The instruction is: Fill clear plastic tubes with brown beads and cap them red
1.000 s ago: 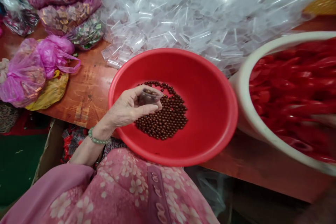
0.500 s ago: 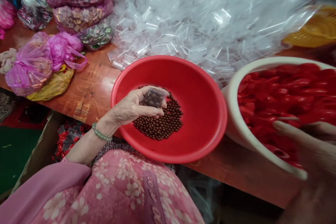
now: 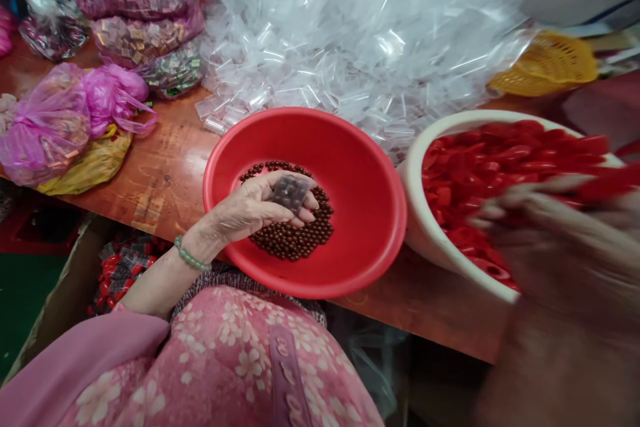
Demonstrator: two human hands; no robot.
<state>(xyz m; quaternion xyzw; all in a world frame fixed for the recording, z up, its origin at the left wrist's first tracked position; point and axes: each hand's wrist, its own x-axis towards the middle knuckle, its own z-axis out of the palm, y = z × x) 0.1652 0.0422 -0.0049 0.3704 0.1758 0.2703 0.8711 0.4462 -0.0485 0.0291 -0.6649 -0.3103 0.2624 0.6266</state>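
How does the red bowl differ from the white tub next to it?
Colour: the bowl is red, while the tub is white.
Contents: brown beads lie on part of the bowl's floor, while red pieces are heaped high in the tub.
Hands: the left hand, holding a small clear container, is over the bowl; the right hand, blurred, is over the tub.
Both are open-topped with rounded rims.

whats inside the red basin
Small brown balls lie in the red basin, toward its left side. The left hand, holding a clear container of similar balls, hides some; the bottom beneath the balls is covered too.
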